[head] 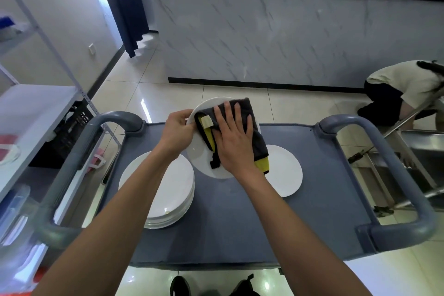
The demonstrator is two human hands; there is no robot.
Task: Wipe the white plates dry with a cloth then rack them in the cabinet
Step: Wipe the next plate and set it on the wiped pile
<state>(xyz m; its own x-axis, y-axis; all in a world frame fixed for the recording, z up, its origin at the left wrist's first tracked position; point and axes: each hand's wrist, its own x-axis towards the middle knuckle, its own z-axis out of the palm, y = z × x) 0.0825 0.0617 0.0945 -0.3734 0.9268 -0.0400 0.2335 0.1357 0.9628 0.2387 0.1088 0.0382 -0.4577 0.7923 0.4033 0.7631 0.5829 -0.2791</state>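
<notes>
Head view, looking down over a grey cart with looped handles at both ends. Your left hand pinches the left rim of a white plate, thumb on top and fingers curled under the edge, holding it tilted above the cart top. Your right hand lies flat with fingers spread, pressing a dark grey cloth against the plate's face; the cloth shows a yellow underside at its folds and a pale tag near your left hand, and it drapes off the plate's right edge. Under your left forearm, a stack of white plates sits on the cart's left half. On the right half, a single white plate lies flat, partly hidden by the held plate and the hanging cloth. The cart stands on pale glossy floor tiles. Ahead, a marble-patterned counter front with a black top runs across the room. To the left, a white metal shelf unit with a black crate below it. At far right, another person crouches low beside a steel frame. The tips of your dark shoes show at the bottom edge.
</notes>
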